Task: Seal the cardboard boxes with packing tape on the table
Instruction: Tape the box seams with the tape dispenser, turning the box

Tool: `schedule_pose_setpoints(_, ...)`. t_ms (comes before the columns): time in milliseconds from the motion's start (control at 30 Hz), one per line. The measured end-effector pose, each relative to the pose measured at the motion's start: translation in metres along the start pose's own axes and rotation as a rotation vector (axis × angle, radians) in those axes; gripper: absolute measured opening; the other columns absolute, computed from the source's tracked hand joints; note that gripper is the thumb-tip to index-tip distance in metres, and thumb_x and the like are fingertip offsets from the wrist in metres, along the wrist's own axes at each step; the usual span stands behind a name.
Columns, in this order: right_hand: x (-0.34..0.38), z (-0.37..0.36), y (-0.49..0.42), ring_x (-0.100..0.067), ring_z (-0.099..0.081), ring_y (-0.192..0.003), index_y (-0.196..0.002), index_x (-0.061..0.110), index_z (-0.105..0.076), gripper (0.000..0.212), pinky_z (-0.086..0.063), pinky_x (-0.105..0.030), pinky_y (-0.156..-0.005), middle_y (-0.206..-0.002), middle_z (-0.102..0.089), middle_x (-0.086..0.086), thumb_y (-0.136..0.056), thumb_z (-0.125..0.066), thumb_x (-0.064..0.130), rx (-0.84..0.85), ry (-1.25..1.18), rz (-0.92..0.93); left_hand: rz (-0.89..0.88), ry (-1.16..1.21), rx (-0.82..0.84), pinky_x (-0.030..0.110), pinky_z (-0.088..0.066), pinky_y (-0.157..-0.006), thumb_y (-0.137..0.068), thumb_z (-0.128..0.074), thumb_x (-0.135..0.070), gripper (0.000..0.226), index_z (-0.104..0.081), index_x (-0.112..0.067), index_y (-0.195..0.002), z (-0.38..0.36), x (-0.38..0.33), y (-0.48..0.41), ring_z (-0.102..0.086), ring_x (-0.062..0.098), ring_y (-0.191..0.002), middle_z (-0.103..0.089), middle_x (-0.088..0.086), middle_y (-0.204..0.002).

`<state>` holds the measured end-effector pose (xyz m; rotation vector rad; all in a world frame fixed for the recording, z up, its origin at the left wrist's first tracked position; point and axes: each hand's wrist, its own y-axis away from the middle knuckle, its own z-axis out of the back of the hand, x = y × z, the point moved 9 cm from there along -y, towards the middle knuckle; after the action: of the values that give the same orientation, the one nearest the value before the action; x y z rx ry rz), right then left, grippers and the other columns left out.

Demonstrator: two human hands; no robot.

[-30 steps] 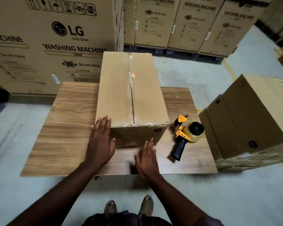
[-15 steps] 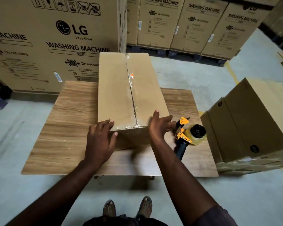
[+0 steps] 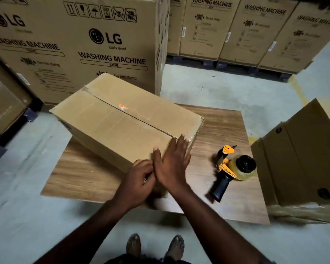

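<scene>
Head view: left hand [image 3: 139, 180] curled round box [image 3: 122, 126] corner, right hand [image 3: 171, 166] flat, corner itself hidden.

The box [image 3: 111, 126] in the middle of the frame is matt brown cardboard, with glossy clear tape [image 3: 151, 127] along its top seam. The table [image 3: 225, 130] shows smooth wood grain. At right, the tape dispenser [image 3: 234, 168] has a yellow body, a matt black handle and a shiny clear roll. The floor [image 3: 227, 90] is dull grey concrete.
</scene>
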<state>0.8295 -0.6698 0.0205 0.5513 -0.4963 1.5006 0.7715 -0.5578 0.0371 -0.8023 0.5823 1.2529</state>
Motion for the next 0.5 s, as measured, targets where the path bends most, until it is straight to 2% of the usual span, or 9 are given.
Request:
schedule_pose_setpoints(100, -0.009, -0.003, 0.024, -0.025, 0.020, -0.154, -0.161, 0.008, -0.006, 0.098, 0.006, -0.054, -0.124, -0.169, 0.015, -0.010, -0.093, -0.019, 0.078, 0.031, 0.147, 0.099, -0.014, -0.092, -0.041, 0.012, -0.040, -0.089, -0.092, -0.053, -0.028, 0.023, -0.074, -0.019, -0.097, 0.022, 0.014, -0.003, -0.056, 0.005, -0.109, -0.067, -0.013, -0.113)
schedule_pose_setpoints(167, -0.013, -0.005, 0.023, -0.027, 0.024, -0.153, -0.160, 0.008, 0.003, 0.120, 0.011, -0.049, -0.121, -0.167, 0.022, -0.012, -0.078, -0.016, 0.094, 0.103, 0.222, 0.157, -0.002, -0.137, -0.054, 0.010, -0.038, -0.092, -0.092, -0.056, -0.024, 0.020, -0.074, -0.022, -0.100, 0.031, 0.024, -0.011, -0.055, 0.006, -0.112, -0.067, -0.014, -0.117)
schedule_pose_setpoints(233, -0.015, -0.005, 0.016, -0.033, 0.023, -0.152, -0.160, 0.005, 0.004, 0.135, 0.011, -0.051, -0.121, -0.165, 0.021, -0.019, -0.068, -0.021, 0.100, 0.165, 0.310, 0.228, 0.010, -0.175, -0.055, 0.012, -0.038, -0.094, -0.091, -0.059, -0.017, 0.020, -0.074, -0.025, -0.103, 0.035, 0.031, -0.020, -0.054, 0.006, -0.113, -0.066, -0.014, -0.119)
schedule_pose_setpoints(333, -0.030, 0.002, -0.010, -0.037, 0.024, -0.151, -0.160, 0.004, 0.005, 0.134, 0.008, -0.056, -0.123, -0.164, 0.024, -0.022, -0.070, -0.033, 0.096, 0.264, 0.377, 0.287, 0.002, -0.225, -0.047, 0.024, -0.043, -0.096, -0.093, -0.063, -0.013, 0.023, -0.072, -0.025, -0.111, 0.037, 0.039, -0.035, -0.052, 0.008, -0.117, -0.064, -0.013, -0.124)
schedule_pose_setpoints(500, -0.070, 0.042, -0.077, -0.030, 0.026, -0.151, -0.160, 0.009, 0.010, 0.130, 0.007, -0.059, -0.121, -0.163, 0.029, -0.014, -0.076, -0.058, 0.082, 0.410, 0.472, 0.267, 0.017, -0.324, -0.015, 0.039, -0.043, -0.105, -0.092, -0.057, -0.029, 0.039, -0.063, -0.027, -0.131, 0.038, 0.055, -0.061, -0.048, 0.018, -0.127, -0.057, -0.009, -0.140)
